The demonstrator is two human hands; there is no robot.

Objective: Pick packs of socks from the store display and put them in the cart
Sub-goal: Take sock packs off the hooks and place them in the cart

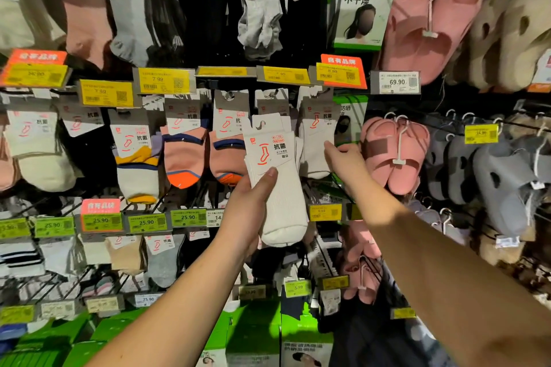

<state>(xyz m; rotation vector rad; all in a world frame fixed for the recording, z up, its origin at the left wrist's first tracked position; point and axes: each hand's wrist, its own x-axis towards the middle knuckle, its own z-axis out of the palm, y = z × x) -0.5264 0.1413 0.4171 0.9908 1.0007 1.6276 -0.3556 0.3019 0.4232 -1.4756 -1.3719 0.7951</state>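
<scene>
My left hand (pixel 249 211) grips a pack of white socks (pixel 283 188) with a white card label, held up in front of the display's middle row. Its thumb lies across the front of the pack. My right hand (pixel 343 159) reaches to a second white sock pack (pixel 317 146) that hangs on a hook just to the right. Its fingers touch that pack's lower right edge. How far they curl behind it is hidden. No cart is in view.
The display wall holds rows of hanging sock packs, among them orange-and-navy ankle socks (pixel 185 155), above yellow price tags (pixel 164 80). Pink slippers (pixel 393 152) and grey slippers (pixel 507 182) hang at the right. Green boxes (pixel 253 331) sit along the bottom.
</scene>
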